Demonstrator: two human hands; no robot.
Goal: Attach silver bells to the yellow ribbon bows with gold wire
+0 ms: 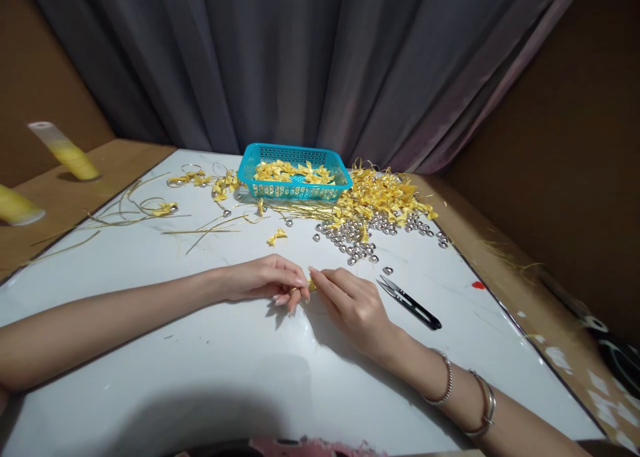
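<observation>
Both hands meet in the middle of the white table (200, 350). My left hand (265, 280) has its fingers curled and pinched on a small yellow ribbon piece (312, 285). My right hand (350, 303) pinches the same yellow piece from the other side, fingers pressed together. Most of the piece is hidden between the fingertips. Black thread snips (411, 303) lie on the table just right of my right hand. A single yellow bow (277, 236) lies beyond my hands.
A blue basket (295, 189) holding yellow bows stands at the back. To its right lie a heap of yellow bows (380, 197) and several silver heart beads (350, 240). Gold strands (150, 213) trail at back left. Yellow ribbon spools (65, 151) sit on the left ledge.
</observation>
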